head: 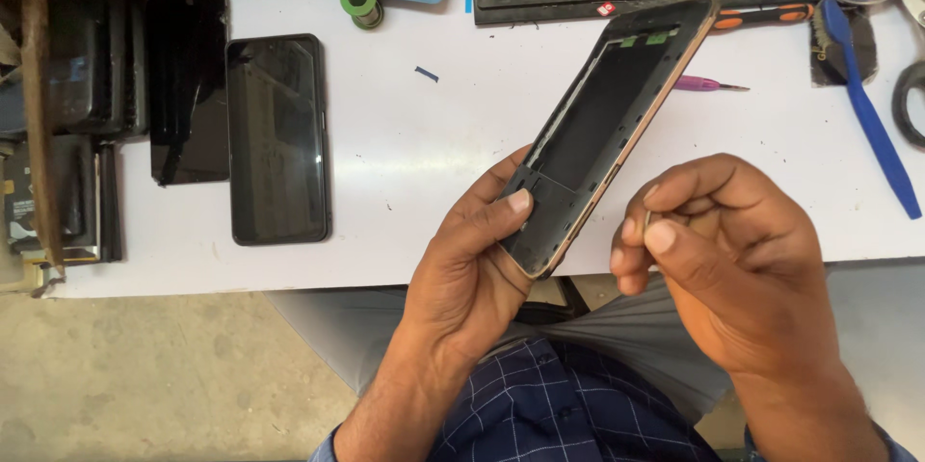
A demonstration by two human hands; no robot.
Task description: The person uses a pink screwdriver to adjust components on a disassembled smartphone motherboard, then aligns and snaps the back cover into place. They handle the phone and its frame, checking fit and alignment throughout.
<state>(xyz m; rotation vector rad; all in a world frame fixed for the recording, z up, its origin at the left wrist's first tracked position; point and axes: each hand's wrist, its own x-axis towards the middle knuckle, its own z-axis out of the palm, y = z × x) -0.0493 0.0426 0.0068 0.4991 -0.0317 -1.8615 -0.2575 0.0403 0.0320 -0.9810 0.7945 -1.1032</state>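
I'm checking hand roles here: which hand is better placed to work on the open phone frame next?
Probably the right hand: it is free of the phone frame, beside its edge, fingers pinched. The left hand is occupied gripping the frame's lower end.

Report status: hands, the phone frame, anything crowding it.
Left hand grips phone frame at its lower end, thumb on the inside. Right hand pinched beside the frame's edge; contents unclear. Frame held above white table, nothing blocking.

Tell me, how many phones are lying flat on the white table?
2: a dark phone left of the hands, and a black one beside it, farther left. The left hand holds a phone frame. Stacks at the left edge may hide more.
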